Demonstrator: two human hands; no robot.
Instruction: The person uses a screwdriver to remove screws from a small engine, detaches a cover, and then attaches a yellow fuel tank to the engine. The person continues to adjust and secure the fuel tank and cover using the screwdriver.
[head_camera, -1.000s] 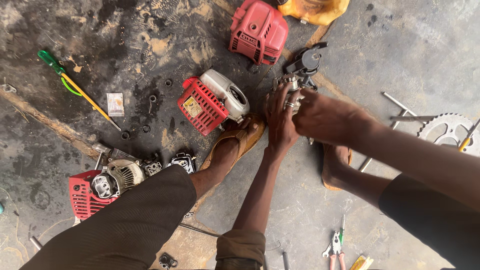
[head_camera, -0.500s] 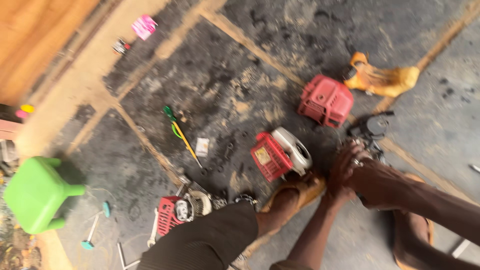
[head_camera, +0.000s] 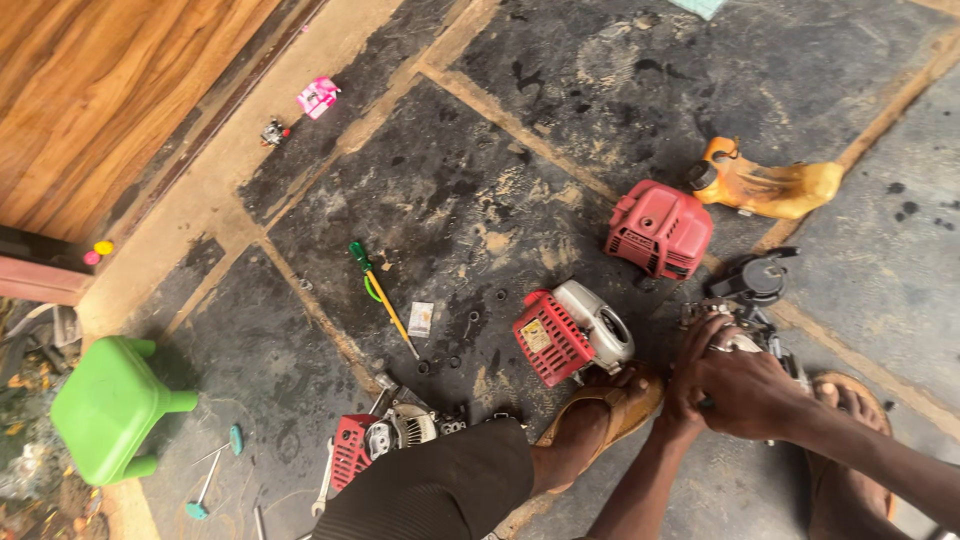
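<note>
Both my hands are clasped on a small grey metal engine part (head_camera: 752, 322) on the floor at the right. My right hand (head_camera: 752, 388) lies on top of it, coming in from the right. My left hand (head_camera: 684, 392) grips its left side, the arm rising from the bottom edge. A black round part (head_camera: 760, 280) sits just behind the engine part. My sandalled left foot (head_camera: 600, 420) rests beside a red-and-white starter housing (head_camera: 575, 335). My right foot (head_camera: 845, 400) is behind my right forearm.
A red engine cover (head_camera: 660, 228) and an orange fuel tank (head_camera: 765, 185) lie farther back. A green-handled screwdriver (head_camera: 378, 290), loose nuts (head_camera: 460, 345), another red engine piece (head_camera: 385, 440), a wrench (head_camera: 325, 482) and teal-handled tools (head_camera: 215, 468) are left of me. A green stool (head_camera: 110, 405) stands far left.
The view has swung left and up, bringing the wooden boards, the stool and the pink item into sight. My hands have stayed clasped on the engine part.
</note>
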